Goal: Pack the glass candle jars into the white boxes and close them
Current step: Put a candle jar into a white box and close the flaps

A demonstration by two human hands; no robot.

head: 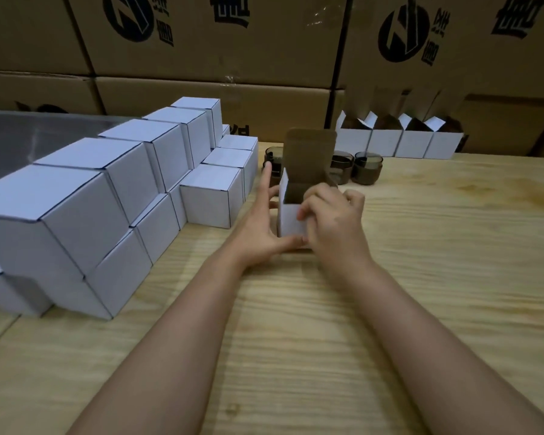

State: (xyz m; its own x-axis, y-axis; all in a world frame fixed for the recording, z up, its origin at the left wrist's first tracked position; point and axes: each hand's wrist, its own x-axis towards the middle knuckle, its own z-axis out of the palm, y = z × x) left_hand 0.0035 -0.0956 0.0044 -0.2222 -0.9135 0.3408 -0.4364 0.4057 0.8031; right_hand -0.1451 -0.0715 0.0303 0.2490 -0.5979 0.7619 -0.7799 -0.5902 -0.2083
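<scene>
Now the open white box (pixel 288 221) stands upright between the hands, left hand (pixel 258 233) flat-fingered against its 9 o'clock wall, right hand (pixel 333 221) curled over its 3 o'clock rim, lid flap (pixel 310 155) raised at 12, glass candle jars (pixel 367 167) beyond at 1 o'clock.

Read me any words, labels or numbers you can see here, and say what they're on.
Brown cartons: black round logo and blocky characters, too blurred to read.
Lower carton: black print partly hidden behind closed white boxes, unreadable.
Open white box, jars: no print visible.
</scene>
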